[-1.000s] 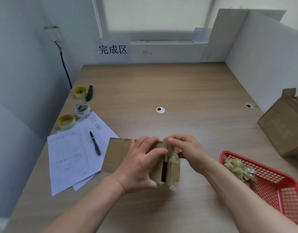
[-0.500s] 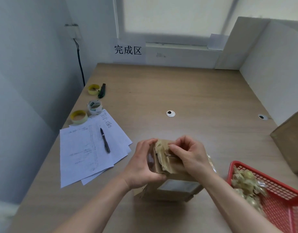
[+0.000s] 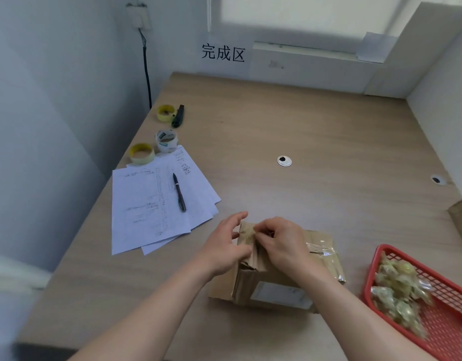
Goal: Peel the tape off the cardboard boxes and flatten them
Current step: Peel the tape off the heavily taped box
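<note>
Pale wood-grain tabletop (image 3: 315,121) walled by white partitions, seen from the head view. Small brown cardboard box (image 3: 274,280) near the front edge, partly opened, clear glossy tape (image 3: 319,247) across its top. Left hand (image 3: 224,246) braced against the box's left end, fingers loosely spread. Right hand (image 3: 282,243) curled, pinching a crumpled tape end (image 3: 246,234) at the top left corner. Red plastic mesh basket (image 3: 448,316) at right, holding wads of peeled tape. White handwritten sheets (image 3: 146,212) with a black pen (image 3: 179,192) at left.

Probably light, thin, easily dented card; sticky, stretchy tape, apt to tear. Best gripped at the lifted end, pulled low along the seam, box steadied by its walls.
</note>
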The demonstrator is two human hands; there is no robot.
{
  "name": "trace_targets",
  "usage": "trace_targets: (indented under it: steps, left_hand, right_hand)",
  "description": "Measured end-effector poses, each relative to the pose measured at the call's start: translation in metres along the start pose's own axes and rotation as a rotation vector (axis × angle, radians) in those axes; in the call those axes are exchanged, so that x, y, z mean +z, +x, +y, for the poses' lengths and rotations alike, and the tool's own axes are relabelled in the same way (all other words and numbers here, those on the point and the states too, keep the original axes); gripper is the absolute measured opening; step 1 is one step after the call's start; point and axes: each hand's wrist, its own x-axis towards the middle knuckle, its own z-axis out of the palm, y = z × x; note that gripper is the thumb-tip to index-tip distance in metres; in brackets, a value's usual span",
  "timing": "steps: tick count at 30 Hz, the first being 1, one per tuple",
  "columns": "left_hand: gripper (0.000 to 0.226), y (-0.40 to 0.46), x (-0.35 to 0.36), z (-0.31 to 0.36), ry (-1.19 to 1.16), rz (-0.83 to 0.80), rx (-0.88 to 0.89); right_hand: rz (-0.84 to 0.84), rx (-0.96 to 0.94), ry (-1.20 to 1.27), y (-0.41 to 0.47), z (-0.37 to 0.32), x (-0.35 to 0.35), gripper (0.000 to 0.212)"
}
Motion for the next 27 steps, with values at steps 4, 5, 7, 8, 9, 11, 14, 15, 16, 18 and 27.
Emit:
trace_targets:
  steps: [4,5,7,8,9,11,14,15,16,18,27]
  left_hand:
    - [0.067,-0.001,0.007,-0.01,-0.004,0.031,0.009]
    - [0.061,-0.001,0.009,-0.013,-0.003,0.053,0.012]
    - [0.047,-0.001,0.013,-0.017,-0.018,0.088,0.009]
    - [0.04,-0.002,0.015,-0.019,-0.037,0.098,0.001]
    - [0.034,-0.003,0.015,-0.02,-0.064,0.104,-0.007]
    - [0.028,-0.005,0.016,-0.023,-0.113,0.119,-0.01]
    - [0.023,-0.007,0.021,-0.023,-0.133,0.162,0.017]
    - [0.019,-0.007,0.022,-0.023,-0.131,0.178,0.026]
    - [0.016,-0.008,0.023,-0.023,-0.127,0.193,0.032]
    - [0.012,-0.01,0.023,-0.025,-0.125,0.22,0.043]
    - [0.012,-0.017,0.024,-0.024,-0.101,0.254,0.082]
  right_hand:
    - [0.009,0.003,0.085,-0.008,0.0,-0.001,0.025]
    - [0.012,-0.004,0.112,-0.011,0.001,-0.002,0.033]
    - [0.009,-0.027,0.161,-0.015,0.002,-0.003,0.042]
    - [-0.005,-0.035,0.185,-0.016,0.004,-0.004,0.044]
    - [-0.031,-0.039,0.212,-0.017,0.006,-0.006,0.046]
    - [-0.094,-0.046,0.245,-0.018,0.007,-0.01,0.047]
    - [-0.137,-0.046,0.269,-0.019,0.007,-0.014,0.041]
    - [-0.125,-0.042,0.282,-0.021,0.005,-0.015,0.037]
    - [-0.101,-0.043,0.288,-0.023,0.005,-0.014,0.031]
    - [-0.043,-0.069,0.266,-0.029,0.004,-0.013,0.02]
    - [-0.047,-0.185,0.154,-0.032,0.007,-0.002,0.026]
